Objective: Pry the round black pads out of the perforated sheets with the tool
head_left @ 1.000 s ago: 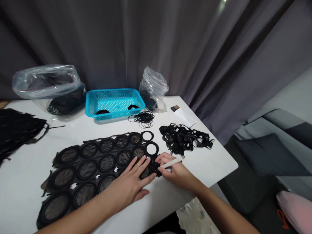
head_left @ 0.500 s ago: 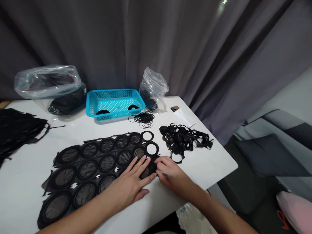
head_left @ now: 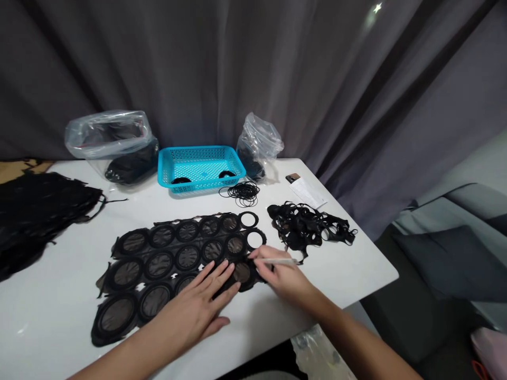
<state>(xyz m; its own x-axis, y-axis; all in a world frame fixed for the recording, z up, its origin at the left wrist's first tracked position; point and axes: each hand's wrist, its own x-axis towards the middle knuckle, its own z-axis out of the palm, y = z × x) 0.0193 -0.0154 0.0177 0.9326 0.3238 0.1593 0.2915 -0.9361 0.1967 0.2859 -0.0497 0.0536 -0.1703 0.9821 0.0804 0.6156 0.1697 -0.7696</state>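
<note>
A sheet of black rubber rings [head_left: 158, 262], linked by thin dark webbing, lies flat on the white table. My left hand [head_left: 206, 295] rests on its near right part with fingers outstretched and apart. Closed around a slim pale pen-like tool [head_left: 279, 261] is my right hand [head_left: 279, 272], at the sheet's right end. The tool's tip is hidden by the fingers, so its exact kind cannot be made out. Beside the fingers is a ring [head_left: 242, 273] with dark film across its middle. Two rings farther up, one of them an open ring [head_left: 256, 240], show white table through their centres.
Black webbing scraps [head_left: 312, 227] lie to the right, thin black loops [head_left: 243, 193] beyond the sheet. A blue basket [head_left: 202, 184] holds a few rings between two clear bags [head_left: 111, 142]. A dark stack [head_left: 39, 216] is at left; a phone [head_left: 292, 178] and paper [head_left: 309, 192] at back right.
The view has turned, so the table's things appear farther right. My left hand has slid left over the sheet. My right hand has shifted left and turned, and the pale tool now shows.
</note>
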